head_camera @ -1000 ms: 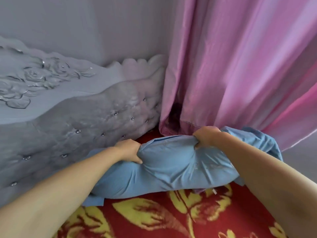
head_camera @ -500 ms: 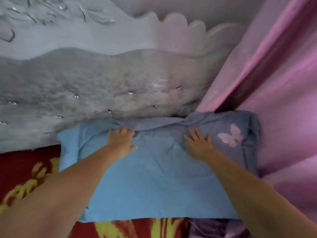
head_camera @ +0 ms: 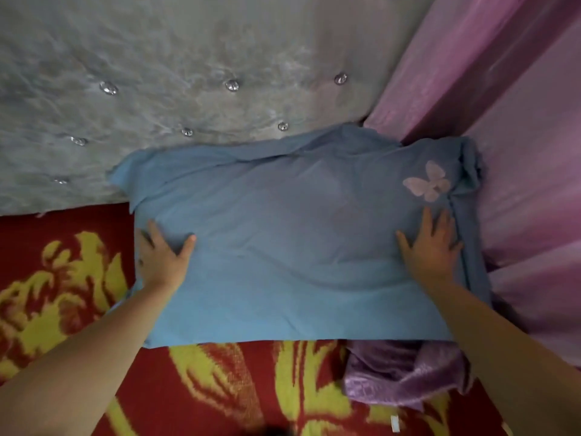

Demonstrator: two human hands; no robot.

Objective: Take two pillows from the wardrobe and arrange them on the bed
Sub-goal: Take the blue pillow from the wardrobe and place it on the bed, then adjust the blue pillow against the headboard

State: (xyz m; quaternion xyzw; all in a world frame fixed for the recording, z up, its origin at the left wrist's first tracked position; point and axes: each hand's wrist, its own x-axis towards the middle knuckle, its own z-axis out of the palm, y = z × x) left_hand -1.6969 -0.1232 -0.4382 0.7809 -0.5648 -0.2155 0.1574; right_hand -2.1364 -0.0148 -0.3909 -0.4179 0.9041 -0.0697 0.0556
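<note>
The blue pillow lies flat on the bed w/ its far edge pushed up against the grey tufted headboard, in the far right corner of the bed. Its cover is loose & wrinkled along the far side, and a pale butterfly print sits near its far right corner. My left hand is pressed flat on the pillow's left edge, fingers spread, thumb pointing inward across the fabric; it grips nothing, just palm down. My right hand is the same on the right side, palm down w/ fingers splayed, just near of the butterfly and close to the pillow's right edge. The two hands are well apart, one at each end of the pillow. Under the pillow's near right corner a bunch of shiny purple cloth sticks out toward me, crumpled. The pillow rests on a red blanket w/ big yellow flower shapes, which covers the bed to the left & near side. On the right a pink curtain hangs down beside the bed, touching the pillow's right end. Headboard has small crystal-like buttons dotted over it.
</note>
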